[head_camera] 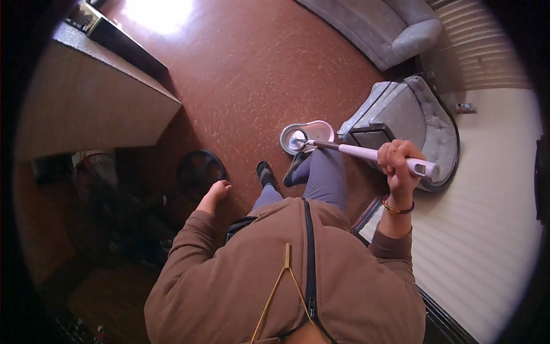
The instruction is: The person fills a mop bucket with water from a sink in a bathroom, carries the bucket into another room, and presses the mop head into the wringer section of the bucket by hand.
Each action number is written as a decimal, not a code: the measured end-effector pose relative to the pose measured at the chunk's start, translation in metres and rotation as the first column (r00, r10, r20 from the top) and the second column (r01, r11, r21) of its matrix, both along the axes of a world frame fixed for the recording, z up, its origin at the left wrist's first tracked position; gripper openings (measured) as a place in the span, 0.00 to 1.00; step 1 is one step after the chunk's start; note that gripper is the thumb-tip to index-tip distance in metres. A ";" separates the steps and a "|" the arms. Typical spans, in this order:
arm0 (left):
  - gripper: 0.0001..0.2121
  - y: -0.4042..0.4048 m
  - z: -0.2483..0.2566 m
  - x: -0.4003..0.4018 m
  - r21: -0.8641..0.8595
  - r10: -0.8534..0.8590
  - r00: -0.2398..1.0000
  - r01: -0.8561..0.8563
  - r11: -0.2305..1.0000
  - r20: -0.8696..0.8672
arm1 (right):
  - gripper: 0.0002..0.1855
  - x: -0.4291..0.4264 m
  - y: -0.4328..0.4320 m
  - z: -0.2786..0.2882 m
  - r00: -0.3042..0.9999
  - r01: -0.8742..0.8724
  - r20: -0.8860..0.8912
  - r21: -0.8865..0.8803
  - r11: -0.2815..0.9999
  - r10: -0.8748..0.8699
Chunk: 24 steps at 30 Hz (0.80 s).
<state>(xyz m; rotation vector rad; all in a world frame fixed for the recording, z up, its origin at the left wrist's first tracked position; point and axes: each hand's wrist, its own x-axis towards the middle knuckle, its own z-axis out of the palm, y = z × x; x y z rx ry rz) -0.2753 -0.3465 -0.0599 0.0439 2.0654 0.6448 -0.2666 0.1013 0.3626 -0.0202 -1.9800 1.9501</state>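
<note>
A spin mop's handle (359, 152), pale pink with a dark section lower down, is held near its upper end by my right hand (400, 162). From there it slants down to a round mop head (296, 139) inside the white and pink spin-mop bucket (319, 125) on the floor, just ahead of my feet. One of my feet is beside the bucket. My left hand (221, 189) hangs low at my left side, fingers loosely curled. Whether it holds anything cannot be seen. Near it is a dark round object with spokes or openings (202, 171).
A grey tufted armchair (393, 116) stands right of the bucket, with a grey sofa (374, 30) farther off. At the left a pale partition or counter (99, 94) juts out over the reddish-brown floor (240, 73). A white wall (494, 172) rises at the right.
</note>
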 end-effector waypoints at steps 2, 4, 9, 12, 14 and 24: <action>0.15 0.005 -0.002 0.006 0.011 0.014 1.000 -0.014 1.000 -0.002 | 0.15 0.000 -0.003 0.000 1.000 -0.011 -0.001 0.003 1.000 0.011; 0.15 0.011 -0.003 0.010 0.023 0.027 1.000 -0.027 0.999 -0.007 | 0.15 0.000 -0.004 -0.001 1.000 -0.021 -0.006 0.005 1.000 0.021; 0.15 0.020 0.001 0.014 0.073 0.037 0.998 -0.034 0.997 -0.043 | 0.15 -0.005 -0.006 -0.003 0.998 -0.061 0.015 -0.003 0.998 0.061; 0.14 0.029 0.021 0.017 0.000 0.078 0.994 -0.078 0.997 0.075 | 0.16 -0.015 -0.011 -0.008 1.000 -0.019 0.005 -0.123 0.992 0.020; 0.14 0.022 0.018 0.015 -0.017 0.050 0.996 -0.049 0.999 0.071 | 0.15 -0.031 -0.015 0.000 0.999 -0.037 0.010 -0.160 0.986 0.039; 0.13 0.010 -0.004 -0.001 -0.005 0.032 0.999 -0.031 0.999 0.006 | 0.16 -0.066 -0.025 0.004 0.997 0.079 0.018 -0.025 0.997 -0.078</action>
